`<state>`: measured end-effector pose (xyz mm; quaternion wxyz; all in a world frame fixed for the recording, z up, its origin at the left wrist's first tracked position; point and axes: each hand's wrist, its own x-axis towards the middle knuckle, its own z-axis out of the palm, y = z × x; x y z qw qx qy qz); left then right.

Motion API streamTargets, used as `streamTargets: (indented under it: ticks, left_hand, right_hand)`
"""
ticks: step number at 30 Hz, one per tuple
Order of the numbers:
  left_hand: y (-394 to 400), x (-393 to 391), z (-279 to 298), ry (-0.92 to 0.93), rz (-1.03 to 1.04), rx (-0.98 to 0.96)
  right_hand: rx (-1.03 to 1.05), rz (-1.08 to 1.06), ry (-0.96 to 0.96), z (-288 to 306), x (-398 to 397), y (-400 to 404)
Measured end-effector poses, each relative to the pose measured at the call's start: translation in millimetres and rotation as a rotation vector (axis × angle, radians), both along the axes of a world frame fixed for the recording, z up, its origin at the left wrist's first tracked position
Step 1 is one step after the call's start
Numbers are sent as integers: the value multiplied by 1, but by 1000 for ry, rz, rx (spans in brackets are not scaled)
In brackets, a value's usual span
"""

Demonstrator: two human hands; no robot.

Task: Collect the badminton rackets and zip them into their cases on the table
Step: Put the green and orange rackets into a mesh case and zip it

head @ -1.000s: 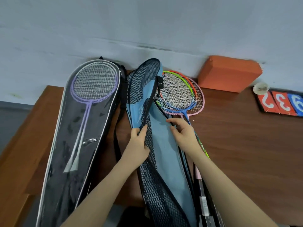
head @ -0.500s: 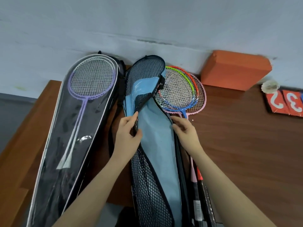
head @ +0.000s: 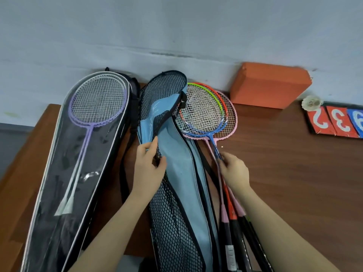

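A light-blue racket case (head: 176, 173) with a black mesh flap (head: 163, 91) lies open in the middle of the brown table (head: 294, 183). My left hand (head: 149, 160) pinches the mesh flap's edge and holds it up. To its right lies a stack of rackets (head: 204, 112) with pink, blue, green and orange frames, heads toward the wall. My right hand (head: 233, 169) closes its fingers on their thin shafts just below the heads. On the left, a black case with a clear front (head: 64, 173) holds purple rackets (head: 96, 103).
An orange foam block (head: 269, 85) rests against the grey wall at the back right. A white shuttlecock (head: 312, 103) and a flip scoreboard with red and blue number cards (head: 337, 122) sit at the far right. Black straps trail between the two cases.
My right hand left the blue case's edge and moved right onto the racket shafts. My left hand shifted up along the mesh flap. The camera view dropped and came closer.
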<state>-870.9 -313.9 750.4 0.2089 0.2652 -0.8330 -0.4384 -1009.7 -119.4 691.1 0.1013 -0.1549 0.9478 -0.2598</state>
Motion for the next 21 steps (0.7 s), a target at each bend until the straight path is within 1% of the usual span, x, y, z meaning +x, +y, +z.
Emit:
streamTargets:
  ticks: [2,4,9,11,15,21]
  left_hand:
    - [-2,2,-2,7,8,-25]
    - [-4,3,-5,1,17,-28]
    - [2,-1,-6,-8,13,13]
    - [2,-3,-8,-29,-8,8]
    - [-3,-3,-12,-89,-12,33]
    - [-8,-3,-17,-123,19,43]
  right_hand:
    - [-86,-12,63,3,2,7]
    - [-155,-39,79,5,6,14]
    - [-193,-86,50,1,16,11]
    - [-180,-111,19,-3,16,6]
    - [-29,-65,18,-8,13,1]
    - [-58,-96,10,-14,2,-7]
